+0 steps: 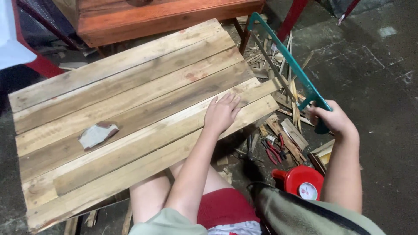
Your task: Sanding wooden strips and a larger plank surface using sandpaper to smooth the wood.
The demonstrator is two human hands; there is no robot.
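Planks make up the biggest thing before me: a rough slatted wooden tabletop (pixel 130 100), pale and scuffed, grain running its length, with reddish stains near the far end. On top lies a loose narrow board (pixel 165 139), its far end jutting just past the table edge; I judge it sits that way so the overhang is free for the blade. My left hand (pixel 221 113) rests flat on that board, fingers spread and holding nothing, pressing down to pin it steady. My right hand (pixel 333 119) is closed round the handle of a teal hacksaw (pixel 287 61), its metal frame angled up and away from me, the thin blade beside the board's end, not yet touching as far as I can tell. Beyond stands an orange-stained wooden box (pixel 161 15). On the dark concrete floor (pixel 374 65) lie splintered offcuts (pixel 283 130). Near my knee sits a round red plastic gauge-faced thing (pixel 302 182). Red-handled pliers (pixel 273 150) lie among the scraps. A torn grey sanding scrap (pixel 96 135) rests on the tabletop, well apart from my hands.
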